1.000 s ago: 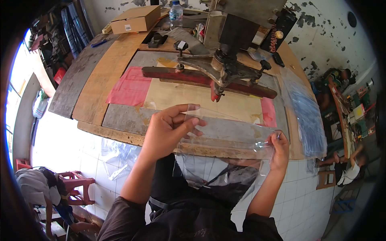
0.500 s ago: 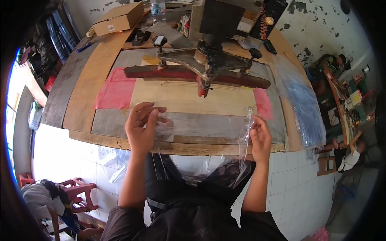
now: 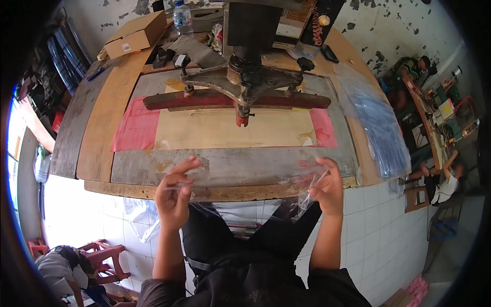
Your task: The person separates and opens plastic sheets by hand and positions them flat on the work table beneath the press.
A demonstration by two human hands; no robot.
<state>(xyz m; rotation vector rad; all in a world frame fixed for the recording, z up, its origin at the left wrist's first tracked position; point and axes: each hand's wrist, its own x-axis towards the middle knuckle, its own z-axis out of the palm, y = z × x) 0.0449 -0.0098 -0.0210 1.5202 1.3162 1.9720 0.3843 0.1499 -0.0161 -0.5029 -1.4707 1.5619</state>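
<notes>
A clear plastic sheet (image 3: 245,183) spans the gap between my two hands, above the table's front edge, and hangs down over my lap. My left hand (image 3: 173,200) has its left end between thumb and curled fingers. On the other side, my right hand (image 3: 330,190) grips the right end, with fingers partly seen through the film. Beyond the hands is a press machine (image 3: 246,77) with a long red-edged bar (image 3: 204,102) above a cream sheet (image 3: 215,130). Pink strips (image 3: 134,125) flank that sheet on the grey plate (image 3: 225,163).
A stack of clear bluish plastic (image 3: 378,130) lies on the table's right side. A cardboard box (image 3: 134,37), a water bottle (image 3: 182,19) and a dark phone (image 3: 330,53) are at the back. Red stools (image 3: 110,261) stand lower left. Other people sit at both sides.
Both hands have come lower and nearer my body. The plastic sheet has gone from hanging loosely to being stretched between them. My view has shifted slightly.
</notes>
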